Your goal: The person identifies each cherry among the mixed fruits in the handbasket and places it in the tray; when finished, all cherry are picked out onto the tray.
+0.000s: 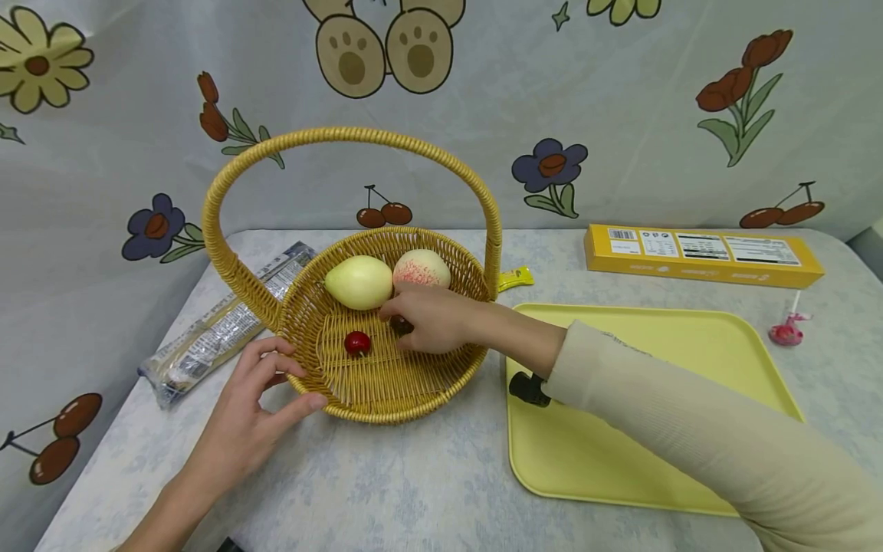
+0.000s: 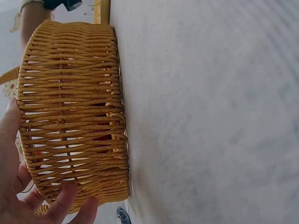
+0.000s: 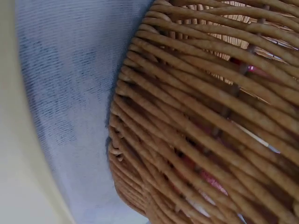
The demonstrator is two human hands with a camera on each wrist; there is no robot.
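A round wicker basket [image 1: 389, 418] with a tall arched handle stands on the table. My left hand [image 1: 241, 418] holds its near left rim, thumb at the front; the left wrist view shows the fingers [image 2: 65, 200] against the woven side. My right hand [image 1: 438, 318] reaches into the basket and pinches a small dark, roundish thing [image 1: 402, 326], mostly hidden by the fingers. A pale yellow-green pear-like fruit [image 1: 359, 283] and a pinkish-white peach [image 1: 421, 268] lie behind it, the peach partly covered by the hand. A red cherry [image 1: 357, 343] lies on the basket floor.
Right of the basket lies a yellow tray [image 1: 621, 460], under the right forearm. Behind the tray are an orange-yellow box [image 1: 704, 257] and a small yellow packet [image 1: 516, 278]; a pink-wrapped lollipop [image 1: 786, 332] is at far right. A long silvery package [image 1: 214, 341] lies left of the basket.
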